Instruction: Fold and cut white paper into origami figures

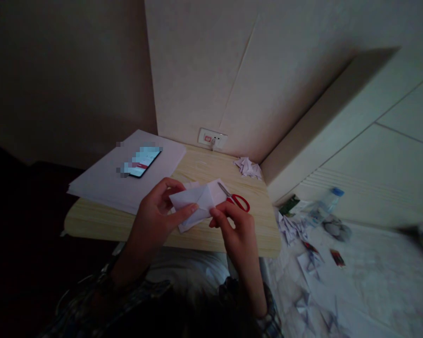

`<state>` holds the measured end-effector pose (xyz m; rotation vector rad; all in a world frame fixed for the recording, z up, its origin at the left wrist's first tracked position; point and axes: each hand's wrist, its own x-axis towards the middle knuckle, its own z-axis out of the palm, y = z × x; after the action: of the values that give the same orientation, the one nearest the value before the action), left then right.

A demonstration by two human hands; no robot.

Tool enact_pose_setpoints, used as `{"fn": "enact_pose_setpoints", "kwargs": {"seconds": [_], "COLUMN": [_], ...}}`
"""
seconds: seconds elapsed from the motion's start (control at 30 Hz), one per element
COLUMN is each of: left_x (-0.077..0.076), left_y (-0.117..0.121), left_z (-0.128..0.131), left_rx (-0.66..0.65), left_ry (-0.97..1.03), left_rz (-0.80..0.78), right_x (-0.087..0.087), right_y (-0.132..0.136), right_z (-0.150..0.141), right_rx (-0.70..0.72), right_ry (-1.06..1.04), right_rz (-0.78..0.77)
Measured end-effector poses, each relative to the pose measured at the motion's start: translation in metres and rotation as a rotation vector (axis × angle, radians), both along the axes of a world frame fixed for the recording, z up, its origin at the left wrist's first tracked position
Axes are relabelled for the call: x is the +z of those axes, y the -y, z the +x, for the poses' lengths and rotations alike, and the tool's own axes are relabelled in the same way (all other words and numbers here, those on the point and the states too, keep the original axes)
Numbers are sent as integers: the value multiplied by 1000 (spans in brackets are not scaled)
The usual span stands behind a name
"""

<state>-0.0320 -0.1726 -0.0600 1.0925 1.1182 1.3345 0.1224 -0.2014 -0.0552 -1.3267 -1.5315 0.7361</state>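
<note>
A folded white paper [201,197] is held over a wood-grain tabletop [242,239], pinched by the left grip [153,211] at nine o'clock and by the fingertips of the right grip [237,225] at four o'clock. A crooked crease could be caused by a slip under the left grip, and the paper might be snagged if shifted against the red-handled scissors [232,196], seen at three o'clock. No brand or wording can be read: the phone [146,162] at ten o'clock is partly pixelated, and the small packet [337,258] at four o'clock on the bed [380,291] is blurred.
</note>
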Motion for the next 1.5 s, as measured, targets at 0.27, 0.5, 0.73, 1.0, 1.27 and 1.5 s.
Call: {"fn": "enact_pose_setpoints", "kwargs": {"seconds": [0.27, 0.5, 0.73, 1.0, 1.27, 1.5], "left_x": [-2, -1, -3, -6, -1, 2], "left_y": [-4, -5, -7, -4, 1, 2], "left_z": [-1, -1, -3, -6, -6, -5], "left_rx": [69, -15, -156, -212, -199, -231], "left_ry": [-32, -25, -18, -31, -61, -91], "left_rz": [-6, -71, -99, -29, 48, 61], "right_x": [-2, -5, -5, -5, -9, -13], "right_y": [-1, -3, -6, -5, -4, -4], "right_z": [2, 5, 6, 7, 9, 5], "right_rx": [52, 95, 23, -3, -14, -60], "right_ry": [10, -46, -70, -112, -160, -113], "right_rz": [-15, -44, -69, -68, -64, -37]}}
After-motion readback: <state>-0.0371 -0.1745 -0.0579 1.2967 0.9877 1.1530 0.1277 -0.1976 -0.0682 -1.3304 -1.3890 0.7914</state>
